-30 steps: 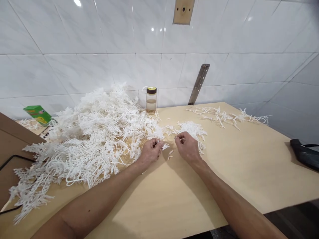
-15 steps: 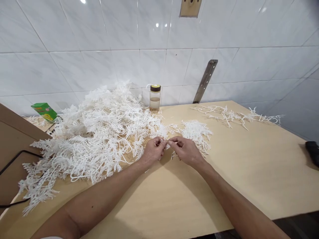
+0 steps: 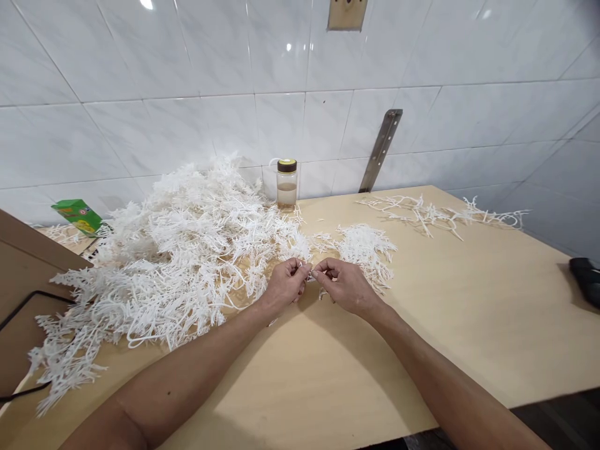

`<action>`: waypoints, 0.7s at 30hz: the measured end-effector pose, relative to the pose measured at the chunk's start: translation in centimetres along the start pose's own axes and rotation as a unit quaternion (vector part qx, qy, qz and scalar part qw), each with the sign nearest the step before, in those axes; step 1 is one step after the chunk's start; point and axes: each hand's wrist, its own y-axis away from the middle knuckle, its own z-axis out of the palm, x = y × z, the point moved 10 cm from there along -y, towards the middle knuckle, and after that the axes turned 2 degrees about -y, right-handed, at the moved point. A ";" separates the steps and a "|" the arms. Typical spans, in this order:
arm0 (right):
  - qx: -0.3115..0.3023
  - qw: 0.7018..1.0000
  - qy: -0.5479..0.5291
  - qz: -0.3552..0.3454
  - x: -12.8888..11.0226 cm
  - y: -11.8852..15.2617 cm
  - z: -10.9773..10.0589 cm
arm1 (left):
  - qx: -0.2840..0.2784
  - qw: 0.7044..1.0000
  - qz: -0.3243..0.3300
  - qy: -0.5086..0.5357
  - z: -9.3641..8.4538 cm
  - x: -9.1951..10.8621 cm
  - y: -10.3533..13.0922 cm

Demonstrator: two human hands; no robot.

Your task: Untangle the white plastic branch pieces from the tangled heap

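Pinching a small white sprig between thumb and fingers of the left hand, above the counter. Holding the right hand just beside it, with thumb and index finger bent toward the same sprig; too small to tell whether clamped on it. Having a broad, tangled mound of white sprigs to the left of the fingers and beyond them, and a smaller, flatter pile just past the right fingers. Facing a capped bottle, upright beyond the fingers near the tiled wall, and loose bare white stems farther off to the right of them.
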 end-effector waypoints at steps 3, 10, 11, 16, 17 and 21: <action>0.016 1.000 0.001 -0.015 0.0 -0.1 -0.1 | 0.006 1.000 -0.007 0.004 -0.1 -0.1 -0.1; 0.029 0.993 0.048 -0.101 -1.7 0.2 0.1 | -0.014 0.999 -0.039 -0.007 0.1 -0.3 0.0; 0.028 0.991 0.056 -0.118 -2.2 0.4 0.3 | -0.016 0.999 -0.045 -0.004 0.0 -0.4 0.0; -0.021 0.979 0.069 -0.190 -4.2 1.3 2.0 | 0.037 0.997 -0.065 0.026 -1.4 -0.3 -0.4; -0.017 0.979 0.064 -0.194 -4.3 1.3 1.8 | 0.040 0.997 -0.063 0.028 -1.5 -0.3 -0.4; 0.074 0.986 0.051 -0.140 -2.6 0.5 -1.4 | 0.026 0.997 -0.053 0.043 -1.2 0.0 -0.3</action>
